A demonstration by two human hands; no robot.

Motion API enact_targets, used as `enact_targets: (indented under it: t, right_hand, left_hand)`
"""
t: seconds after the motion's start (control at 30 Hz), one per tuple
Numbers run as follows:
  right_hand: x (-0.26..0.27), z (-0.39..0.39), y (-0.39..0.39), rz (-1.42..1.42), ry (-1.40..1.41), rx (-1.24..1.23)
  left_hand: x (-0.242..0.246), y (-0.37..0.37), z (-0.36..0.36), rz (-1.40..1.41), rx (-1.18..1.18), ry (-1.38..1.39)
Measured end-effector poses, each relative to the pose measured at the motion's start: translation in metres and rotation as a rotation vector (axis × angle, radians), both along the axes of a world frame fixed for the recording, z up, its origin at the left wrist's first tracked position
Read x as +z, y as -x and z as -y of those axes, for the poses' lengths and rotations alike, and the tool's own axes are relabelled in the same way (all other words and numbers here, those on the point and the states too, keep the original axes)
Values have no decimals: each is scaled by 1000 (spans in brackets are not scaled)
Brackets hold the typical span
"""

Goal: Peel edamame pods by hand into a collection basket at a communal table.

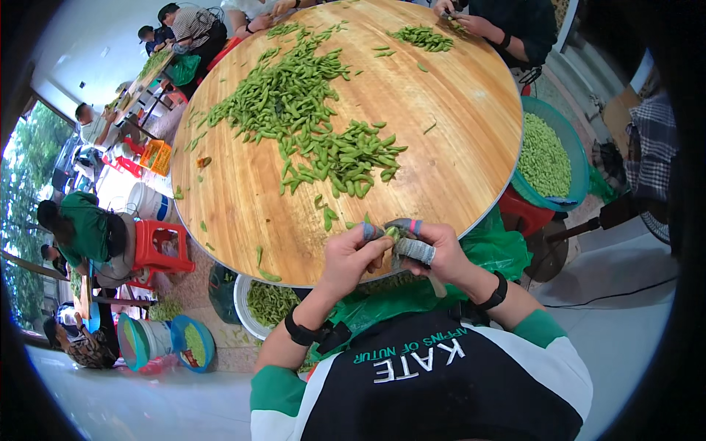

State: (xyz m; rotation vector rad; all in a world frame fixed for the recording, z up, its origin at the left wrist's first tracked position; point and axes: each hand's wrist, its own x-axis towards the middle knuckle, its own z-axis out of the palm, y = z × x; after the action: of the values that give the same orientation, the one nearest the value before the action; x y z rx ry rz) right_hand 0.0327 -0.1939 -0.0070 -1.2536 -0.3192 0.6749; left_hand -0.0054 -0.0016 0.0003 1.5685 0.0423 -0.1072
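My left hand (354, 251) and my right hand (438, 248) meet at the near edge of a round wooden table (469, 138). Between their fingertips is a green bean pod (392, 232), partly hidden by the fingers. Grey wraps cover some fingers of both hands, and a ribbed grey band goes round fingers of my right hand. Just beyond the hands lie a few loose pods (329, 218). Farther off, a large heap of green bean pods (276, 99) spreads over the table's middle and left, joined to a smaller heap (353, 160) nearer me.
A teal basin of shelled beans (543, 154) stands right of the table above a red stool (524, 212). Green plastic (496, 248) hangs by my lap. Left of me are a white tub of pods (270, 303) and a red stool (162, 246). Co-workers' hands (477, 26) are across the table.
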Motion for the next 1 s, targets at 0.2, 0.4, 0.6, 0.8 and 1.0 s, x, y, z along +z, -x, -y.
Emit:
enact_targets:
  t: [0.2, 0.4, 0.6, 0.8, 1.0]
  right_hand:
    - [-10, 0, -5, 605, 106, -100]
    - [-10, 5, -5, 364, 52, 3]
    - [-16, 12, 3, 378, 98, 51]
    - [-28, 27, 1, 455, 169, 190]
    - [-19, 23, 8, 686, 338, 208]
  left_hand:
    - [-15, 4, -1, -145, -51, 287]
    - [-21, 9, 7, -339, -94, 638]
    - [-21, 17, 16, -404, -53, 608]
    - [-27, 36, 14, -290, -223, 190]
    - [-7, 51, -4, 55, -390, -409]
